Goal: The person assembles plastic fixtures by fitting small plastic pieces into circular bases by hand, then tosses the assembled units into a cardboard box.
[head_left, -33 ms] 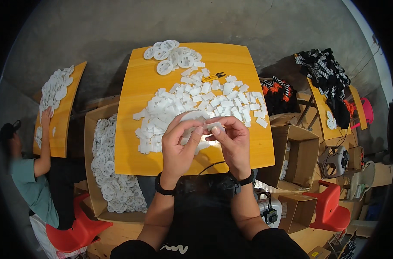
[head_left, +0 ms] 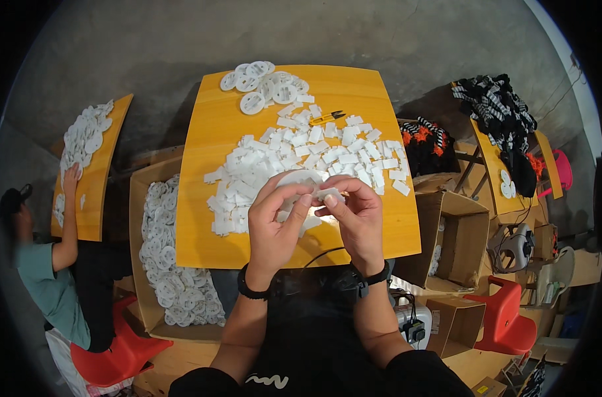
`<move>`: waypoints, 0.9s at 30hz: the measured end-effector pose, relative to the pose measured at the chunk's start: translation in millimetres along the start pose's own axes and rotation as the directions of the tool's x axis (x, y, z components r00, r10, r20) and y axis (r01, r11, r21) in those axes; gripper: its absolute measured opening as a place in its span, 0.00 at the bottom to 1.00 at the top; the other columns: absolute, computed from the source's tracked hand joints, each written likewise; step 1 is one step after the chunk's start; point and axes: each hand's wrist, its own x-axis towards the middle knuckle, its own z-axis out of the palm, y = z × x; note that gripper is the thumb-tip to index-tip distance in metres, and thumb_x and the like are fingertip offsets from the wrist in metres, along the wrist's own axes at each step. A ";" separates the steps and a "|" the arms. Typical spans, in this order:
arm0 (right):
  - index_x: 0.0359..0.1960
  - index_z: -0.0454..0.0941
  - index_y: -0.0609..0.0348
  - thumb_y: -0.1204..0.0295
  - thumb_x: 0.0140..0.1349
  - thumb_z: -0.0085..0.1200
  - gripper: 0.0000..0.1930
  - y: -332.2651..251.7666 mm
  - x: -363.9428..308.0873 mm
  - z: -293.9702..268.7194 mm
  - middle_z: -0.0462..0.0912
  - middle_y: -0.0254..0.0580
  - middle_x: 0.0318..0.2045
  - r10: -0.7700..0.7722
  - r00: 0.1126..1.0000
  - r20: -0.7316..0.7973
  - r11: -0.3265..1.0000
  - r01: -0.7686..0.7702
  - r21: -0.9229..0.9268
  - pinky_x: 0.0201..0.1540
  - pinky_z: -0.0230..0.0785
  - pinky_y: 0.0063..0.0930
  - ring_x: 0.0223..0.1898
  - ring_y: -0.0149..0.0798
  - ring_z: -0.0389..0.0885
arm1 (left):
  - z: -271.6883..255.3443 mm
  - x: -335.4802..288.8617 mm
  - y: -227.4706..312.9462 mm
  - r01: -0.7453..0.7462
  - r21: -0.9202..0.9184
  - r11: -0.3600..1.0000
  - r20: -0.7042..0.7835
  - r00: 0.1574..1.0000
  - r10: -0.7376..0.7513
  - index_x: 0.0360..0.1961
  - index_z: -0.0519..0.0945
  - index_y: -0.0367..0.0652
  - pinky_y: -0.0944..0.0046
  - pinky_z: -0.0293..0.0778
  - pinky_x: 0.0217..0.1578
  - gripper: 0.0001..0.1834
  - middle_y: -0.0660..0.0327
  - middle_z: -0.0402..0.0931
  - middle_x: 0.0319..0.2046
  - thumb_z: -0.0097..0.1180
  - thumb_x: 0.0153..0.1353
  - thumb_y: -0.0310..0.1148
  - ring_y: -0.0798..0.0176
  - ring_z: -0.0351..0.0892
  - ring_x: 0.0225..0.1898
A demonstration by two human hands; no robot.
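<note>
Over the near half of the yellow table (head_left: 205, 198), my two hands meet in front of my chest. Closed round the edge of a white round disc (head_left: 299, 176), my left hand (head_left: 278, 221) hides much of it. My right hand (head_left: 358, 218) pinches a small white rectangular piece (head_left: 330, 194) between thumb and fingers, close against the disc. Just beyond both hands spreads a heap of similar white rectangular pieces (head_left: 274, 155). Several finished-looking white discs (head_left: 252, 102) lie piled at the table's far left. Yellow-handled thread snips (head_left: 327, 118) rest behind the heap.
At my left stands a cardboard box (head_left: 139, 231) full of white discs. Beyond it a person (head_left: 56, 284) sits at another table (head_left: 109, 178) with more discs. Open cardboard boxes (head_left: 463, 245), a red chair (head_left: 509, 317) and a table piled with black-and-white textiles (head_left: 496, 109) are at right.
</note>
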 end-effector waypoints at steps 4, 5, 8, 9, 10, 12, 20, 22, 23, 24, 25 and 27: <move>0.40 0.76 0.67 0.82 0.62 0.56 0.06 5.2 -1.0 -3.9 0.80 0.42 0.37 -0.064 0.998 0.027 0.998 0.064 0.006 0.42 0.79 0.28 0.37 0.35 0.83 | 1.5 -1.5 -0.4 0.012 -0.011 1.000 -0.001 1.000 -0.012 0.37 0.81 0.34 0.66 0.75 0.44 0.06 0.53 0.77 0.45 0.60 0.60 0.26 0.60 0.80 0.44; 0.40 0.76 0.67 0.82 0.62 0.56 0.07 5.6 -1.3 -4.3 0.80 0.41 0.36 -0.060 0.998 0.034 0.998 0.059 0.012 0.42 0.79 0.28 0.37 0.35 0.83 | 1.2 -1.4 -2.6 -0.010 0.016 1.000 0.005 1.000 0.010 0.37 0.81 0.35 0.65 0.75 0.44 0.06 0.52 0.78 0.45 0.60 0.60 0.26 0.60 0.80 0.44; 0.41 0.76 0.68 0.82 0.61 0.56 0.07 4.2 -1.4 -4.3 0.80 0.41 0.36 -0.037 0.998 0.042 0.999 0.037 0.012 0.42 0.79 0.27 0.36 0.34 0.83 | -1.4 -1.2 -1.3 -0.022 0.056 0.998 0.026 0.999 0.020 0.37 0.81 0.35 0.64 0.75 0.44 0.06 0.52 0.78 0.45 0.60 0.60 0.26 0.59 0.80 0.44; 0.41 0.76 0.68 0.82 0.61 0.56 0.07 4.4 -1.5 -4.8 0.80 0.41 0.36 -0.037 0.998 0.041 0.999 0.037 0.011 0.42 0.79 0.27 0.36 0.34 0.83 | -1.5 -1.0 0.1 -0.012 0.067 0.998 0.043 0.999 0.009 0.36 0.81 0.35 0.64 0.75 0.44 0.05 0.51 0.78 0.46 0.60 0.59 0.25 0.58 0.80 0.44; 0.40 0.76 0.68 0.82 0.61 0.56 0.07 5.0 -1.3 -5.6 0.80 0.41 0.36 -0.050 0.998 0.044 0.999 0.050 0.009 0.42 0.79 0.27 0.36 0.34 0.83 | -1.1 -0.7 1.8 -0.011 0.066 0.998 0.045 0.999 0.008 0.36 0.81 0.35 0.64 0.75 0.44 0.05 0.51 0.78 0.46 0.60 0.59 0.25 0.58 0.80 0.44; 0.40 0.76 0.68 0.83 0.61 0.56 0.07 6.8 -1.2 -6.6 0.80 0.41 0.36 -0.063 0.997 0.047 0.998 0.063 0.009 0.42 0.79 0.27 0.36 0.34 0.83 | -0.5 -0.4 5.3 -0.013 0.047 0.999 0.052 0.999 0.010 0.35 0.80 0.35 0.63 0.75 0.44 0.05 0.51 0.77 0.46 0.60 0.60 0.25 0.56 0.80 0.45; 0.40 0.77 0.68 0.83 0.60 0.58 0.07 10.1 -0.8 -5.0 0.81 0.41 0.35 -0.141 0.990 -0.016 0.989 0.140 -0.054 0.42 0.79 0.26 0.36 0.33 0.83 | 4.9 -0.3 0.5 -0.072 0.085 0.994 0.045 0.997 0.068 0.35 0.80 0.37 0.63 0.75 0.44 0.04 0.51 0.76 0.47 0.59 0.60 0.25 0.56 0.79 0.46; 0.40 0.77 0.67 0.82 0.60 0.58 0.07 8.0 -0.6 -5.2 0.81 0.41 0.35 -0.130 0.992 -0.009 0.990 0.129 -0.048 0.41 0.79 0.26 0.36 0.33 0.83 | 4.2 -0.2 1.8 -0.055 0.066 0.996 0.044 0.998 0.052 0.35 0.80 0.37 0.63 0.75 0.44 0.03 0.51 0.76 0.47 0.59 0.60 0.25 0.56 0.79 0.46; 0.40 0.77 0.67 0.82 0.60 0.58 0.07 6.9 -0.6 -5.1 0.81 0.42 0.35 -0.118 0.993 -0.001 0.992 0.118 -0.042 0.41 0.79 0.26 0.36 0.33 0.83 | 3.8 -0.2 2.6 -0.039 0.049 0.998 0.048 0.998 0.036 0.35 0.80 0.37 0.63 0.75 0.44 0.04 0.51 0.76 0.47 0.59 0.60 0.25 0.57 0.79 0.46; 0.40 0.77 0.67 0.82 0.60 0.58 0.07 7.4 -0.7 -4.8 0.81 0.42 0.35 -0.118 0.993 -0.001 0.992 0.118 -0.041 0.41 0.79 0.26 0.36 0.33 0.83 | 3.0 -0.3 2.4 -0.022 0.033 0.999 0.052 0.998 0.020 0.35 0.80 0.37 0.64 0.75 0.44 0.04 0.51 0.76 0.47 0.60 0.60 0.25 0.57 0.79 0.46; 0.42 0.77 0.66 0.81 0.61 0.57 0.08 8.0 -0.9 -4.2 0.81 0.41 0.35 -0.087 0.996 0.013 0.996 0.088 -0.002 0.41 0.79 0.26 0.36 0.32 0.83 | 1.8 -0.6 2.1 -0.022 0.034 0.999 0.051 0.998 0.021 0.35 0.80 0.37 0.64 0.75 0.44 0.04 0.51 0.76 0.47 0.60 0.60 0.25 0.57 0.79 0.46; 0.43 0.76 0.66 0.81 0.61 0.57 0.09 6.2 -0.8 -3.0 0.81 0.41 0.34 -0.058 0.998 0.027 0.998 0.057 0.037 0.41 0.79 0.26 0.35 0.32 0.83 | -0.6 -1.0 1.6 -0.029 0.014 0.999 0.050 0.998 0.028 0.37 0.81 0.37 0.64 0.75 0.43 0.05 0.52 0.76 0.47 0.60 0.59 0.26 0.58 0.79 0.45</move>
